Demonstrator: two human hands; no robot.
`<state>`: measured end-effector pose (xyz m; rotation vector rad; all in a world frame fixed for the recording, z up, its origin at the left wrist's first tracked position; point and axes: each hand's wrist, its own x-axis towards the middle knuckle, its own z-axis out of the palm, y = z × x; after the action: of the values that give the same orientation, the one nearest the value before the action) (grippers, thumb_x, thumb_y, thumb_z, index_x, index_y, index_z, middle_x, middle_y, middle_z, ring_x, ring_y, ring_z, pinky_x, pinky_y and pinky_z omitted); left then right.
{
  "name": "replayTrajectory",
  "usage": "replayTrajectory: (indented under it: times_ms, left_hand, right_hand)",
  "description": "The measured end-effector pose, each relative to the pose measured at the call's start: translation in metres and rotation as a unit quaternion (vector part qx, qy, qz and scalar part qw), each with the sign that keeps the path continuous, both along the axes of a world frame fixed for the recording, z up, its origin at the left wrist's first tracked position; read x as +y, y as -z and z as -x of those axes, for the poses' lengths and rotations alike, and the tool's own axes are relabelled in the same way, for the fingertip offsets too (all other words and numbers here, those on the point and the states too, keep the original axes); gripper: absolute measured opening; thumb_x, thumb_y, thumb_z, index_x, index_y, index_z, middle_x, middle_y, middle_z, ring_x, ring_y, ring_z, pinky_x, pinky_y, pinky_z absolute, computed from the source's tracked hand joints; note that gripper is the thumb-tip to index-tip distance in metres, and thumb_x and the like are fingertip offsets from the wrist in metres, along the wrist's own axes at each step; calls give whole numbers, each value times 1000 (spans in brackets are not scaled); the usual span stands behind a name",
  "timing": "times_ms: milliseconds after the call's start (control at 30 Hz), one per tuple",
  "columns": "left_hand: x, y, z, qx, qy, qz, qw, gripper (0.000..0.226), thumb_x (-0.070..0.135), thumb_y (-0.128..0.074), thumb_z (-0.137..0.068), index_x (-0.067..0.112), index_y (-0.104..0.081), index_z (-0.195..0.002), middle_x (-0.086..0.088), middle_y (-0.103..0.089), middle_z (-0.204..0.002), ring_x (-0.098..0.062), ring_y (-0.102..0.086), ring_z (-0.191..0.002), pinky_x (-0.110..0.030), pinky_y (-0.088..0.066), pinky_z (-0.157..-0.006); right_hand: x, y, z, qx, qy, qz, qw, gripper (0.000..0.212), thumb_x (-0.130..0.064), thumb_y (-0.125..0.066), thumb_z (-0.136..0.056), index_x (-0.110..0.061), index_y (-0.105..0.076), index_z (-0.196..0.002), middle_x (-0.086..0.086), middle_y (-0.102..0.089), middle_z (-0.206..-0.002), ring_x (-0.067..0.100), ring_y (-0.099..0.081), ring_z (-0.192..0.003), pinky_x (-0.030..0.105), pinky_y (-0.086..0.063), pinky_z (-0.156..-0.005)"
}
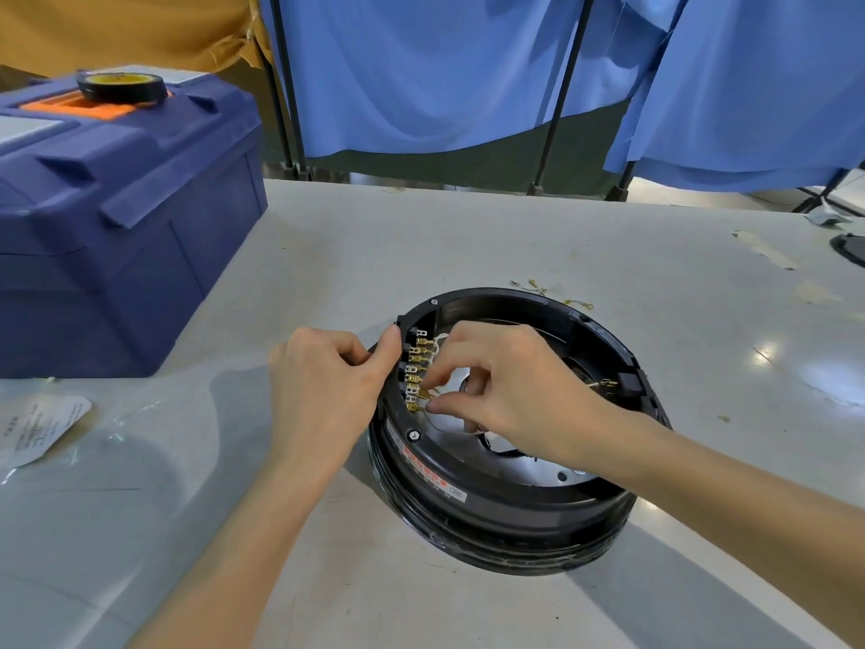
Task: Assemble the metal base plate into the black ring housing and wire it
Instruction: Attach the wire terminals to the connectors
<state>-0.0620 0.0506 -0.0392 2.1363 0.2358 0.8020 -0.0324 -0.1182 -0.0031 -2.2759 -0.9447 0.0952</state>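
Observation:
The black ring housing (505, 522) lies flat on the table in the middle of the view. The shiny metal base plate (529, 470) sits inside it, partly hidden by my right hand. A row of brass terminals (418, 367) with thin wires runs along the ring's inner left wall. My left hand (327, 381) grips the ring's left rim, thumb on the edge by the terminals. My right hand (505, 386) reaches into the ring and pinches a brass terminal at the lower end of the row.
A large blue toolbox (117, 217) stands at the left, with a roll of black tape (121, 86) on its lid. A clear plastic bag with a label (42, 428) lies at the near left. Loose brass terminals (552, 292) lie behind the ring. Blue curtains hang beyond the table.

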Motion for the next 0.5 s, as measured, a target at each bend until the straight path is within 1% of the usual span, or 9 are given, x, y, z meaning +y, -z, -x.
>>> replayTrajectory:
  times_ms: [33, 100, 167, 300, 433, 500]
  left_hand:
    - [0, 0, 0, 0, 0, 0, 1000, 57, 39, -70, -85, 3, -57, -43, -12, -48, -37, -37, -47, -50, -33, -37, -56]
    - [0, 0, 0, -1, -1, -1, 1000, 57, 38, -70, -85, 1, -57, -43, -14, -48, -38, -39, -46, -51, -33, -37, -54]
    - [0, 0, 0, -2, 0, -3, 1000, 57, 38, -71, -85, 1, -57, -43, -14, -48, -38, -39, -46, -50, -32, -36, -54]
    - [1, 0, 1, -2, 2, -8, 1000, 58, 38, -71, -86, 0, -57, -44, -15, -48, -39, -38, -47, -50, -32, -37, -54]
    - [1, 0, 0, -1, 0, -8, 1000, 58, 38, -71, -86, -1, -57, -44, -17, -49, -40, -40, -47, -51, -33, -38, -55]
    - [0, -1, 0, 0, -1, -6, 1000, 58, 38, -70, -85, 0, -56, -44, -16, -48, -40, -40, -47, -51, -33, -36, -54]
  right_hand:
    - [1, 0, 1, -17, -5, -3, 1000, 5, -15, -79, -82, -12, -77, -85, -3, -63, -86, 22, -67, -60, 40, -51, -71]
    - [1, 0, 2, -38, -15, -8, 999, 7, -13, -78, -82, -7, -78, -86, 2, -66, -84, 21, -66, -60, 40, -52, -70]
    - [2, 0, 2, -49, -22, -1, 999, 6, -12, -77, -83, -7, -78, -86, 5, -67, -85, 19, -64, -65, 39, -51, -73]
    - [5, 1, -1, -14, 4, 5, 1000, 7, -17, -78, -83, -11, -78, -85, -3, -64, -84, 15, -63, -69, 38, -51, -78]
    - [3, 1, -2, 1, -6, 2, 1000, 10, -18, -77, -83, -9, -78, -82, 3, -66, -82, 17, -62, -66, 43, -52, -74]
    - [3, 2, -1, -11, -6, 5, 1000, 9, -19, -77, -84, -10, -79, -83, 3, -66, -81, 12, -59, -61, 43, -51, -72]
